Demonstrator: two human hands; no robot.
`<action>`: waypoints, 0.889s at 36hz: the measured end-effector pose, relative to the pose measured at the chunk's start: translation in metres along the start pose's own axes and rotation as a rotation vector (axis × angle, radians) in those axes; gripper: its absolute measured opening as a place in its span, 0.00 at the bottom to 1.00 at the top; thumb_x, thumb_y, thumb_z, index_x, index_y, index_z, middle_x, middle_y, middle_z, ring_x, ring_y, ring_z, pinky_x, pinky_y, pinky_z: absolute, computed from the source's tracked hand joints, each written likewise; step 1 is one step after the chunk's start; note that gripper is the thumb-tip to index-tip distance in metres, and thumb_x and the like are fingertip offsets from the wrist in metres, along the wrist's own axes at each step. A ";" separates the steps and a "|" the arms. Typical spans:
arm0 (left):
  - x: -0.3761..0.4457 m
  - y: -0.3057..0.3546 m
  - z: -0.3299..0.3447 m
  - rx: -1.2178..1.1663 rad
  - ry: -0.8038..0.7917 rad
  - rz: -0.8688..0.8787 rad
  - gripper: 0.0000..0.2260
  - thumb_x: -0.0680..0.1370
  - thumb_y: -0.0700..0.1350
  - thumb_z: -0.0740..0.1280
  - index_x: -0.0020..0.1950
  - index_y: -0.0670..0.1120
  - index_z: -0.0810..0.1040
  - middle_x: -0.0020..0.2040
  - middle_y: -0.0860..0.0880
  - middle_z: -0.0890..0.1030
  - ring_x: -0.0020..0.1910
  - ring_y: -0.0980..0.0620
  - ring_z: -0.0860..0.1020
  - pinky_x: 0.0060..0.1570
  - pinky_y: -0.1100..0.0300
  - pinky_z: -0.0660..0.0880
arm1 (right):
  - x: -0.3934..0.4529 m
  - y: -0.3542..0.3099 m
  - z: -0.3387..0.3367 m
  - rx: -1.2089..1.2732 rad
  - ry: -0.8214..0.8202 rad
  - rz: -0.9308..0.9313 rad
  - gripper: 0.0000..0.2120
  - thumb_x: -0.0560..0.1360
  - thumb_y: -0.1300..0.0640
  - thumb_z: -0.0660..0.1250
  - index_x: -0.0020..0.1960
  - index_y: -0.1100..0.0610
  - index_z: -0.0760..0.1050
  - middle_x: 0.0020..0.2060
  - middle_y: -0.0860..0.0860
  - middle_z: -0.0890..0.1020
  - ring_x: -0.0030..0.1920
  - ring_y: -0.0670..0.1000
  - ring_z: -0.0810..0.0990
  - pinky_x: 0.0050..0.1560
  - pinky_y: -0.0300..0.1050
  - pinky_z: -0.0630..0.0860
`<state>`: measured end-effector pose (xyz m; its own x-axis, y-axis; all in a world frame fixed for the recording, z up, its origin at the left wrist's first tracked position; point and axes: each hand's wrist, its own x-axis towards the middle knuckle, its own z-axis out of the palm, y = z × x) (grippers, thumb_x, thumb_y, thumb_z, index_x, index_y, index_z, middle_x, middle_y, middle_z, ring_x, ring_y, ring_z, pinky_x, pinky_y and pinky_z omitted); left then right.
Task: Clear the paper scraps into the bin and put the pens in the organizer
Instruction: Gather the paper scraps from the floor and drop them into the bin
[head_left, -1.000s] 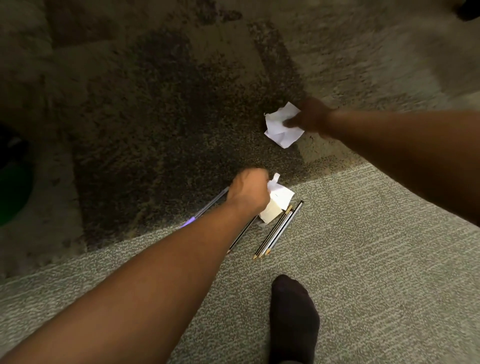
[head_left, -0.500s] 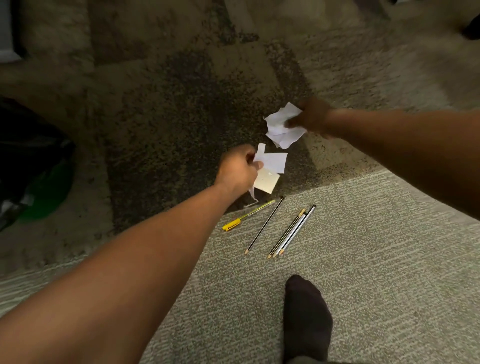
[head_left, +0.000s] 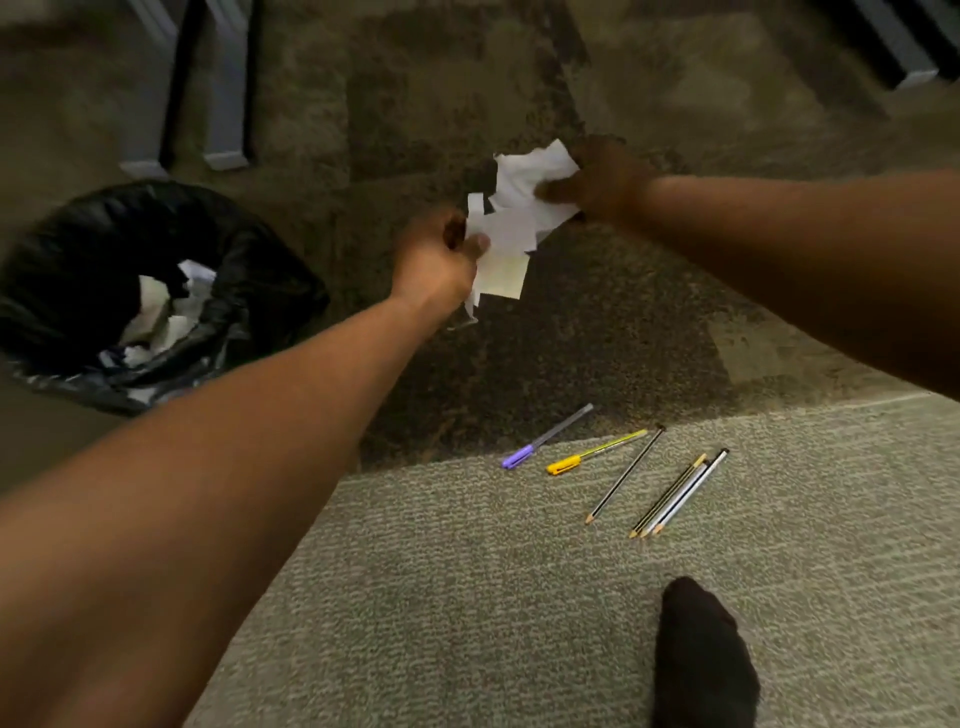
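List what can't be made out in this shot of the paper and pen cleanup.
- Organizer: nowhere in the head view.
- Bin: its left rim is cut by the frame edge, its depth lost in the black liner.
- Scrap count: papers in the left hand and right hand overlap.
- Pencils: markings too small.

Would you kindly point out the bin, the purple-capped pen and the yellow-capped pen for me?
bin (head_left: 249, 244): head view, on the black liner at its right rim.
purple-capped pen (head_left: 518, 458): head view, on the purple cap.
yellow-capped pen (head_left: 563, 464): head view, on the yellow cap.
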<state>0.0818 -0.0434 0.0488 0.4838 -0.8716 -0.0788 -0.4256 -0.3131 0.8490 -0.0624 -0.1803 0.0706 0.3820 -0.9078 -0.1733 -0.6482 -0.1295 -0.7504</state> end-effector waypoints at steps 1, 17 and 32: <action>0.002 0.000 -0.012 -0.014 0.029 -0.002 0.11 0.79 0.47 0.68 0.61 0.47 0.76 0.55 0.51 0.78 0.55 0.52 0.77 0.55 0.58 0.74 | 0.001 -0.011 0.005 0.016 0.001 -0.037 0.26 0.74 0.50 0.71 0.69 0.55 0.69 0.65 0.54 0.75 0.61 0.54 0.77 0.56 0.48 0.79; -0.004 -0.036 -0.197 0.041 0.621 0.068 0.06 0.77 0.47 0.70 0.44 0.49 0.74 0.37 0.58 0.74 0.37 0.61 0.72 0.41 0.66 0.70 | 0.004 -0.175 0.106 0.122 -0.064 -0.327 0.25 0.78 0.49 0.66 0.72 0.56 0.65 0.70 0.52 0.71 0.67 0.51 0.71 0.63 0.38 0.72; -0.036 -0.108 -0.261 0.185 0.712 -0.131 0.10 0.72 0.50 0.73 0.50 0.48 0.78 0.44 0.53 0.81 0.44 0.55 0.78 0.43 0.61 0.75 | -0.026 -0.238 0.208 0.126 -0.437 -0.259 0.15 0.73 0.51 0.73 0.54 0.55 0.73 0.50 0.53 0.79 0.50 0.52 0.81 0.50 0.48 0.82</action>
<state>0.3098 0.1204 0.0961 0.8907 -0.3878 0.2373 -0.4219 -0.5108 0.7491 0.2191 -0.0426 0.1212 0.7760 -0.5977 -0.2016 -0.4222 -0.2546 -0.8700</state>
